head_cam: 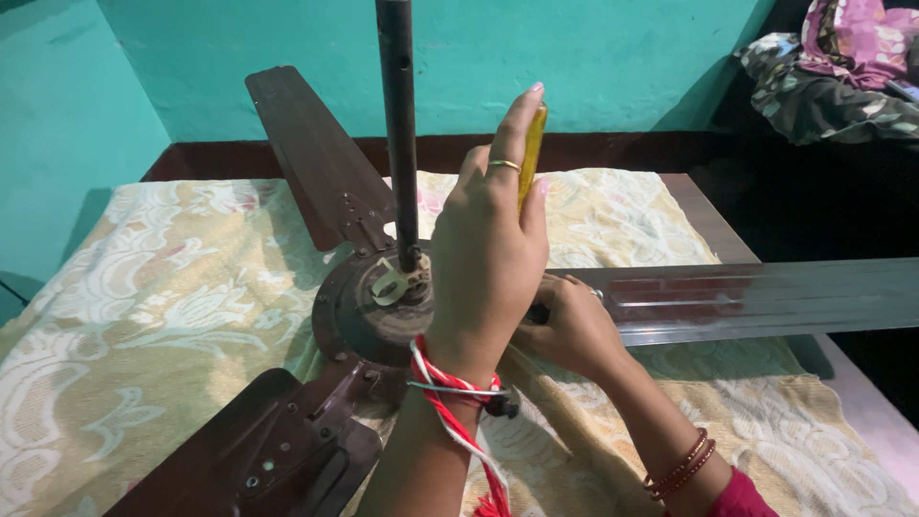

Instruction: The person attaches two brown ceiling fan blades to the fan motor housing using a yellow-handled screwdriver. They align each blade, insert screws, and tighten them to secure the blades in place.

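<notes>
Ceiling fan (373,311) lying flat on a bed w/ a cream floral cover (144,316), roughly mid-bed, its downrod (398,124) sticking straight up. Left hand (486,254) is closed around a yellow-handled screwdriver (532,153), held upright, index finger stretched along the handle, tip hidden behind the hand, down near where the right-side blade (756,299) meets the motor. Right hand (572,330) is curled at that blade's root, pinching or steadying smth small there, can't tell exactly what.

Progress, imo: all three blades look on. The back-left blade (311,153) and the near-left one (258,450) sit bolted w/ brackets, screws visible. Right blade joint is the one being worked; whether the screw's going in or out, can't tell.

Containers: none in view, no screw tray or box. Just a pile of patterned cloth (833,67) off the bed's far right corner.
</notes>
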